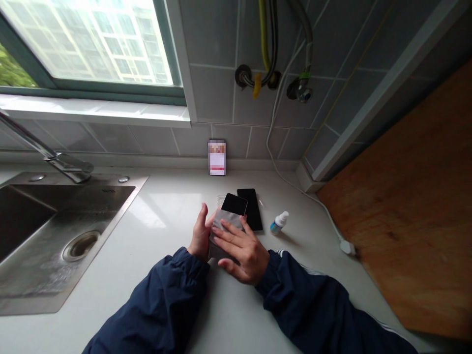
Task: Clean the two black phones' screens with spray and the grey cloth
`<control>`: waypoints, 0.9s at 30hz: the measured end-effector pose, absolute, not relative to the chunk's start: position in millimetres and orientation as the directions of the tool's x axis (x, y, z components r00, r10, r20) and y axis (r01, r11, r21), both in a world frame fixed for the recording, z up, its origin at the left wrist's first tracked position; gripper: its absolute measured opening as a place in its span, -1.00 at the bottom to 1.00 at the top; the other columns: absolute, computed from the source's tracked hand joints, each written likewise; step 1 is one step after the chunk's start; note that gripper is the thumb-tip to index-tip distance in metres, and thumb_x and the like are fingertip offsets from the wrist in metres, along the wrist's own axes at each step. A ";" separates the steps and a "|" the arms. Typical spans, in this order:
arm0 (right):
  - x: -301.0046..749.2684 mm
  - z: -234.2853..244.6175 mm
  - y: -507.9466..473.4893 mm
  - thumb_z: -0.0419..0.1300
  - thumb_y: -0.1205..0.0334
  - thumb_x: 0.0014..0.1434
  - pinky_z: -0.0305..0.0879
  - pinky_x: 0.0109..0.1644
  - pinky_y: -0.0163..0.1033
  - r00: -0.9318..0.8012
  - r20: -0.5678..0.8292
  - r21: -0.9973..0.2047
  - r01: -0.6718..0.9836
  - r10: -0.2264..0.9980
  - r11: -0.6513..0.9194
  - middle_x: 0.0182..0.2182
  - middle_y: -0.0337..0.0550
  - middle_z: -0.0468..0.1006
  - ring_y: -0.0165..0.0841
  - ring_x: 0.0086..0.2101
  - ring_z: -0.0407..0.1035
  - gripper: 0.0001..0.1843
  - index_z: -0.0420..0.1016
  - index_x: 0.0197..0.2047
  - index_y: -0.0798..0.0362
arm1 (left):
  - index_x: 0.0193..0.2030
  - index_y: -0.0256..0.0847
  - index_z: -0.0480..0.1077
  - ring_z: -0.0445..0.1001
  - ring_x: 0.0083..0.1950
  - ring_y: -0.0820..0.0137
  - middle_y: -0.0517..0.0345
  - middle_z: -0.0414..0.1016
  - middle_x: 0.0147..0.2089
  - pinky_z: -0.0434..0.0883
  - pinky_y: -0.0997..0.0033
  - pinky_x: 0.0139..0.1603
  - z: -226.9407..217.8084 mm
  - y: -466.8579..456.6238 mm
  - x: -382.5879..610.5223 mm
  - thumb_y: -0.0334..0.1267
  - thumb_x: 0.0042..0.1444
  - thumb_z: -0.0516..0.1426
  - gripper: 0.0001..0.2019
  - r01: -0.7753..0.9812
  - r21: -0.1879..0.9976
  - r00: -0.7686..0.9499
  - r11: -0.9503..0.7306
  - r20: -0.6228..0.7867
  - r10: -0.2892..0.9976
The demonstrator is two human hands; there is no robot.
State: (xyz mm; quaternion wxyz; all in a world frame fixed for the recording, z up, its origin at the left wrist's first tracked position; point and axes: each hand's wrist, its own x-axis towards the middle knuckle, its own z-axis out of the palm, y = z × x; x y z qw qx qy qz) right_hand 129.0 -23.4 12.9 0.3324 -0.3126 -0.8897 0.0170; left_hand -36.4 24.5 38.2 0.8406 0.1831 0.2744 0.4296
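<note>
A smartphone (234, 203) with a dark screen lies in my left hand (200, 236), which supports it from the left and below with the thumb raised. Draped over the lower part of that phone is a grey cloth (222, 217) with a zigzag edge. My right hand (246, 251) rests flat on the cloth, its fingers stretched out and apart. Just behind lies a flat black slab (253, 209), like a tablet or a larger phone, partly covered by the held phone. A small white-capped spray bottle (279, 223) stands to the right of my right hand.
Another phone (217, 158) with a lit, blurred screen leans against the back wall. A steel sink (121, 211) with a faucet (68, 164) is on the left. A white cable (283, 179) runs down to a plug (347, 247) beside a wooden panel (413, 211) at the right.
</note>
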 end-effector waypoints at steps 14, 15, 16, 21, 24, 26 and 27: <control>131.7 6.7 -10.6 -0.08 0.00 0.52 -0.05 0.52 0.31 -0.211 0.639 -0.292 0.823 0.740 0.487 0.53 0.12 0.04 0.01 0.51 -0.10 -0.25 -0.17 0.62 0.12 | 0.50 -0.18 0.24 0.39 0.42 -0.10 -0.17 0.49 0.34 0.25 -0.06 0.46 26.9 22.7 -27.8 0.30 0.27 0.13 -0.18 -0.596 0.641 0.515 0.483 -0.156 0.843; 131.4 7.1 -10.9 -0.07 0.00 0.52 -0.03 0.52 0.31 -0.199 0.646 -0.294 0.826 0.737 0.481 0.54 0.13 0.03 0.02 0.51 -0.11 -0.24 -0.18 0.62 0.12 | 0.50 -0.17 0.24 0.37 0.43 -0.11 -0.17 0.48 0.36 0.24 -0.08 0.46 26.6 22.9 -28.4 0.31 0.25 0.14 -0.18 -0.598 0.647 0.521 0.474 -0.135 0.843; 131.3 7.6 -11.0 -0.05 0.01 0.51 -0.03 0.52 0.32 -0.190 0.652 -0.295 0.829 0.734 0.476 0.54 0.13 0.02 0.03 0.51 -0.11 -0.24 -0.17 0.62 0.12 | 0.50 -0.16 0.24 0.36 0.43 -0.12 -0.17 0.47 0.37 0.24 -0.09 0.47 26.4 23.2 -28.9 0.31 0.24 0.15 -0.17 -0.600 0.648 0.532 0.469 -0.116 0.839; 133.4 8.1 -10.0 0.04 0.13 0.48 -0.09 0.54 0.33 -0.261 0.644 -0.266 0.806 0.720 0.529 0.46 0.06 0.24 -0.02 0.49 -0.01 -0.35 0.11 0.54 0.11 | 0.44 -0.23 0.31 0.45 0.34 -0.18 -0.23 0.54 0.28 0.34 -0.12 0.37 27.5 26.6 -32.7 0.35 0.19 0.17 -0.15 -0.610 0.613 0.527 0.502 -0.159 0.835; 135.0 7.4 -9.6 0.07 0.19 0.48 -0.15 0.56 0.29 -0.352 0.646 -0.242 0.747 0.677 0.619 0.39 0.00 0.37 -0.08 0.46 0.10 -0.49 0.33 0.43 0.07 | 0.40 -0.28 0.35 0.55 0.23 -0.16 -0.24 0.60 0.18 0.43 -0.10 0.27 29.8 28.0 -35.0 0.35 0.19 0.17 -0.15 -0.625 0.605 0.479 0.493 -0.202 0.854; 135.3 6.8 -9.9 0.07 0.24 0.48 -0.14 0.56 0.25 -0.393 0.659 -0.238 0.700 0.642 0.673 0.34 -0.04 0.45 -0.13 0.44 0.16 -0.57 0.42 0.35 0.06 | 0.37 -0.29 0.37 0.59 0.15 -0.12 -0.22 0.62 0.13 0.49 -0.06 0.20 32.3 28.2 -35.6 0.34 0.19 0.17 -0.18 -0.626 0.615 0.453 0.480 -0.213 0.865; 135.3 6.6 -10.0 0.07 0.27 0.48 -0.13 0.56 0.23 -0.406 0.666 -0.239 0.678 0.625 0.695 0.32 -0.05 0.48 -0.14 0.42 0.20 -0.60 0.45 0.32 0.05 | 0.36 -0.29 0.38 0.62 0.12 -0.09 -0.21 0.63 0.10 0.51 -0.02 0.17 33.6 28.2 -35.7 0.32 0.20 0.16 -0.20 -0.625 0.624 0.431 0.468 -0.223 0.874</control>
